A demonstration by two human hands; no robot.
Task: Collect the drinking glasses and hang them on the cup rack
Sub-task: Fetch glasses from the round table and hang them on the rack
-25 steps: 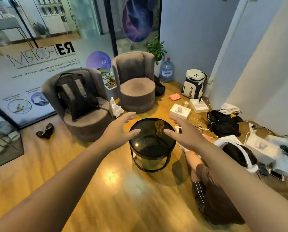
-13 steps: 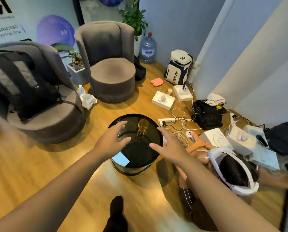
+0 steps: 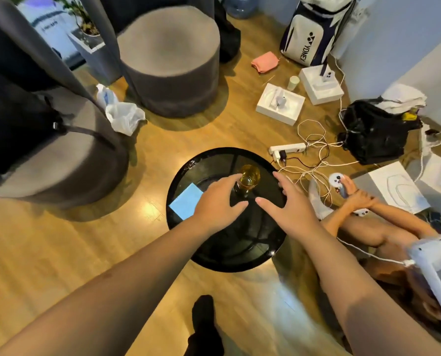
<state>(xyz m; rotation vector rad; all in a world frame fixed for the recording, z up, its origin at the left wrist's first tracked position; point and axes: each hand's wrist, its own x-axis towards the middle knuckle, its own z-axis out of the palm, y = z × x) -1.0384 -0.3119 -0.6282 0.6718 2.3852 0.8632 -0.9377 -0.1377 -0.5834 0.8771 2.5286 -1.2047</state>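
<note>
An amber drinking glass [image 3: 250,177] stands upright on a round black glass side table [image 3: 214,160]. My left hand [image 3: 218,201] hovers over the table just left of the glass, fingers spread, fingertips at its side; I cannot tell whether they touch it. My right hand [image 3: 287,204] is open a little to the right of the glass, holding nothing. No cup rack is in view.
Two grey armchairs [image 3: 168,60] stand behind and left of the table, one carrying a black backpack [image 3: 16,124]. A person sits on the floor at right holding a white controller [image 3: 337,182]. Cables, a power strip [image 3: 287,149], white boxes and bags litter the floor.
I have stepped closer and the view has tilted down over the table. Both hands have moved forward, and my left fingers have come up beside the glass.
</note>
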